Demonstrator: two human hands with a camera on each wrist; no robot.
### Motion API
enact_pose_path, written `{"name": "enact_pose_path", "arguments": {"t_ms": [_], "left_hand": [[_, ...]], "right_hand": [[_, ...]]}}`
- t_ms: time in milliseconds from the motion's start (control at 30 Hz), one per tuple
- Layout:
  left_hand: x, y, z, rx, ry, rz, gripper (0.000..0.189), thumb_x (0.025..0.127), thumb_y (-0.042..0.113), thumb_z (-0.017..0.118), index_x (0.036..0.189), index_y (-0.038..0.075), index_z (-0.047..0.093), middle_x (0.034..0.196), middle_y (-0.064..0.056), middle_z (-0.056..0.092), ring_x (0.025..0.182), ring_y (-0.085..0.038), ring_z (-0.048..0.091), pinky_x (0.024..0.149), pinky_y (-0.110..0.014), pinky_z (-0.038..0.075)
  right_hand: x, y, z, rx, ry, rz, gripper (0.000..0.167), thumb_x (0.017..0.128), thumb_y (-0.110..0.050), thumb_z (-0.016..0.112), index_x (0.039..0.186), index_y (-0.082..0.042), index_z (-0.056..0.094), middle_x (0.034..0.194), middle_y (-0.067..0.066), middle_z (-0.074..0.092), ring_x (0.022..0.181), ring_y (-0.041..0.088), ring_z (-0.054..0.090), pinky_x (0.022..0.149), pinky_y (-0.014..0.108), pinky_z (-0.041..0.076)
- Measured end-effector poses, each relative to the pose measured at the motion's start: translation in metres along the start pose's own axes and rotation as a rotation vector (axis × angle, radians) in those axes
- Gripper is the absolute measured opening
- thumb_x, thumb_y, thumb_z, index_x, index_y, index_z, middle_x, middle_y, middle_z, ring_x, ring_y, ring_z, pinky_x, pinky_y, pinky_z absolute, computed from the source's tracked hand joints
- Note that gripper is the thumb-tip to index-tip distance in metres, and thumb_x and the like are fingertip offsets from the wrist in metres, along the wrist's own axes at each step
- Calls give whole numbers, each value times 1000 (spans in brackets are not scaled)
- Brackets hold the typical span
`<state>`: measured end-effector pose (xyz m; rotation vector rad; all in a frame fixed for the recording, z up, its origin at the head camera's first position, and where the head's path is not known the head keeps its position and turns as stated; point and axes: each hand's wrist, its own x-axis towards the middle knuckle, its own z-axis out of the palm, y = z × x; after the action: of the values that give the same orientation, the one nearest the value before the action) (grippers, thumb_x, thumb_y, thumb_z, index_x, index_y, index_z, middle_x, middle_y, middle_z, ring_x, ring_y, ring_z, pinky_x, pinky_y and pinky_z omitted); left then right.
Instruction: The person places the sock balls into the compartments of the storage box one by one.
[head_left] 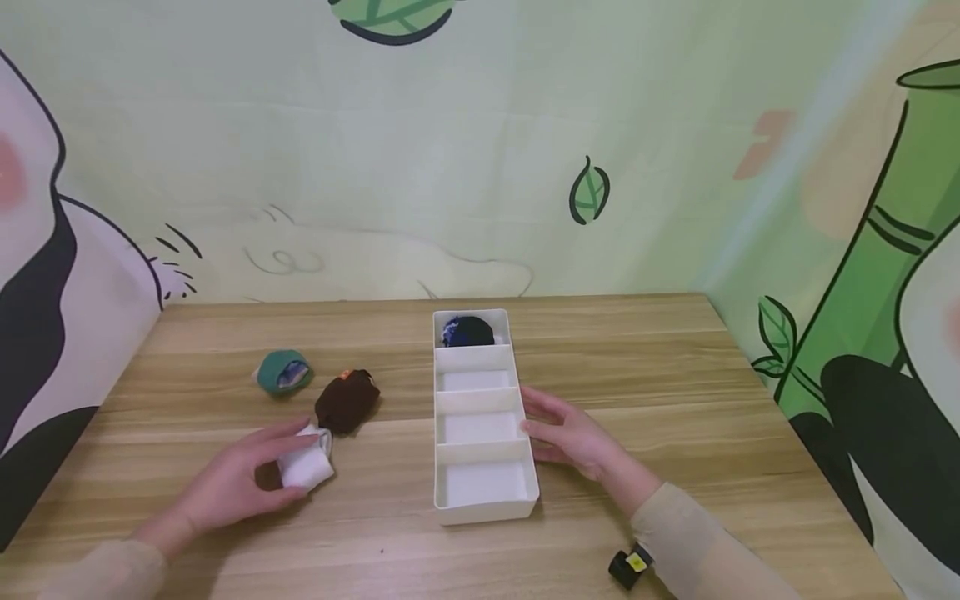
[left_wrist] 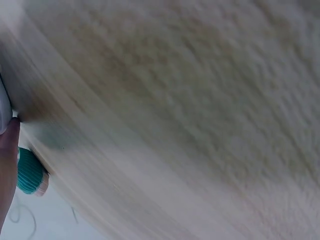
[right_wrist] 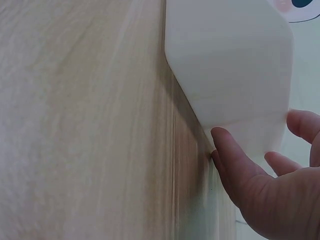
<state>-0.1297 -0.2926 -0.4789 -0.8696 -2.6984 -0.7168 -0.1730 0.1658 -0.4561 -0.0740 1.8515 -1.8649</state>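
My left hand (head_left: pixel 232 479) pinches a rolled white sock (head_left: pixel 306 462) between thumb and fingers on the left of the table; only its edge shows in the left wrist view. Just beyond it lies a rolled dark brown sock (head_left: pixel 347 402). Farther back is a teal rolled sock (head_left: pixel 282 372), whose ribbed knit (left_wrist: pixel 30 172) shows in the left wrist view. A long white divided box (head_left: pixel 486 517) stands mid-table, with a dark blue and black rolled sock (head_left: pixel 471 331) in its farthest compartment. My right hand (head_left: pixel 573 437) touches the box's right side with extended fingers.
The wooden table (head_left: pixel 637 358) meets a printed cloth backdrop (head_left: pixel 480 167) at the back. A small black device with a yellow mark (head_left: pixel 630 567) sits beside the right sleeve (head_left: pixel 697 542). Low dividers split the box into several compartments.
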Motion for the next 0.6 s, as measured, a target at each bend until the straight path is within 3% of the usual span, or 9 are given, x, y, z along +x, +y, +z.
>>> {"name": "enact_pose_path", "arguments": {"t_ms": [367, 600], "left_hand": [[1, 1, 3, -16, 20, 7, 59, 65, 18, 92, 121, 14, 72, 136, -12, 60, 114, -36, 61, 98, -6, 27], [0, 2, 8, -41, 64, 12, 57, 62, 16, 92, 116, 14, 74, 130, -10, 63, 110, -31, 63, 95, -5, 30]], "right_hand": [[0, 0, -1, 8, -6, -10, 65, 98, -4, 58, 156, -4, 27, 155, 26, 29, 130, 43, 47, 96, 48, 49], [0, 1, -1, 7, -13, -10, 68, 98, -6, 61, 156, -4, 26, 155, 26, 29, 128, 42, 49, 96, 48, 49]]}}
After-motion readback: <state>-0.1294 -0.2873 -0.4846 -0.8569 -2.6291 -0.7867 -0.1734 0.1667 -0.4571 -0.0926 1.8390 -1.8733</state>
